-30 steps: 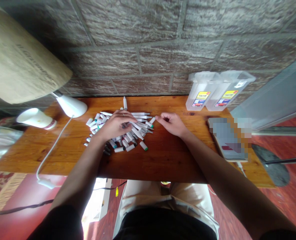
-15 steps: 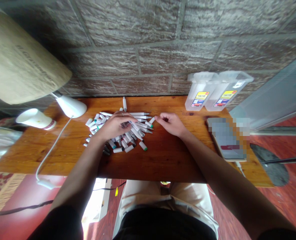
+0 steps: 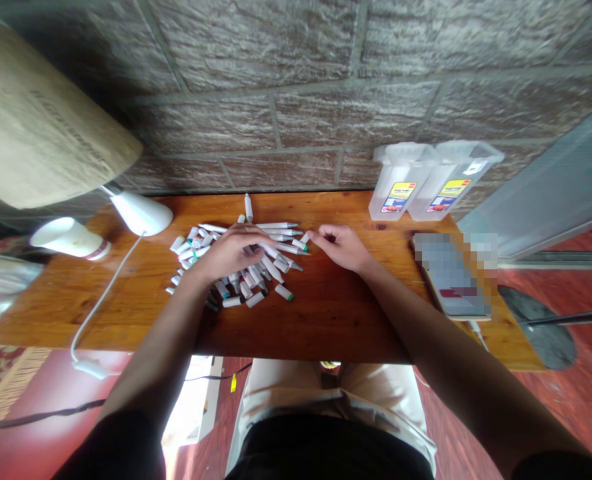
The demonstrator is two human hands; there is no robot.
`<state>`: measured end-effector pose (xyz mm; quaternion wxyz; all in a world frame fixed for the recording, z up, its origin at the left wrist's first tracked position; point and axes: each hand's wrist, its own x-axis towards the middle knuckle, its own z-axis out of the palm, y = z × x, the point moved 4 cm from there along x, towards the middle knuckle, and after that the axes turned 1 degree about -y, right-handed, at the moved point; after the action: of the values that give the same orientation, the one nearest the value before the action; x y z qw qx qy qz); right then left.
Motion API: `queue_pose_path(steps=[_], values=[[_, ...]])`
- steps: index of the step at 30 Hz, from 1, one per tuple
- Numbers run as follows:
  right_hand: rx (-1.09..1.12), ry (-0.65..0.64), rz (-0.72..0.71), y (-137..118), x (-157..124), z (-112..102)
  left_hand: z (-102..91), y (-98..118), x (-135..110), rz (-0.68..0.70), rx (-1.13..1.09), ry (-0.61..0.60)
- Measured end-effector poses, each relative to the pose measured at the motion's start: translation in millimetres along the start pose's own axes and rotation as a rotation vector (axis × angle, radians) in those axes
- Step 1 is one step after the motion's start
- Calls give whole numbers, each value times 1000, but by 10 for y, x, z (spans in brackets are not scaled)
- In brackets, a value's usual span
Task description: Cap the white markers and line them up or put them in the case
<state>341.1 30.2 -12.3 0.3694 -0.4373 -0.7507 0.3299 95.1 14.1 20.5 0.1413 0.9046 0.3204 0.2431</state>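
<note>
My left hand point(image 3: 233, 252) is over the pile of white markers point(image 3: 269, 269), its fingers bent round one marker point(image 3: 273, 252) that points to the right. The palm side and part of the pile are hidden beneath this hand. My right hand point(image 3: 342, 245) is at the pile's right edge with fingers curled. Thumb and forefinger pinch a small white marker cap point(image 3: 305, 237). Loose caps are mixed among the grey-tipped markers, and a green-ended cap point(image 3: 284, 292) lies at the front. Behind the pile, one marker point(image 3: 249, 208) lies apart.
Two clear plastic containers point(image 3: 395, 193) stand against the stone wall on the right. A phone point(image 3: 451, 277) with a cable lies at the right of the wooden table point(image 3: 321, 320). On the left are a paper cup point(image 3: 71, 239) and a lamp point(image 3: 143, 212) with its cord.
Markers and caps under my left hand have shifted slightly, and the marker in it has turned a little. My right hand stays in nearly the same place.
</note>
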Motion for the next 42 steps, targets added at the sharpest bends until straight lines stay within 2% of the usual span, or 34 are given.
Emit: queue_pose_path(steps=[8, 11, 20, 26, 32, 42], values=[[-4, 3, -2, 0, -2, 6, 38, -33, -9, 4, 3, -16], [1, 2, -4, 4, 0, 5, 36, -44, -11, 25, 16, 18], [-9, -5, 7, -10, 1, 2, 33, -50, -44, -35, 26, 44], [-11, -1, 4, 2, 1, 0, 28, -27, -25, -4, 32, 82], [-3, 0, 0, 13, 8, 4, 65, -90, -33, 36, 67, 51], [10, -3, 11, -10, 2, -1, 59, -57, -32, -2, 67, 0]])
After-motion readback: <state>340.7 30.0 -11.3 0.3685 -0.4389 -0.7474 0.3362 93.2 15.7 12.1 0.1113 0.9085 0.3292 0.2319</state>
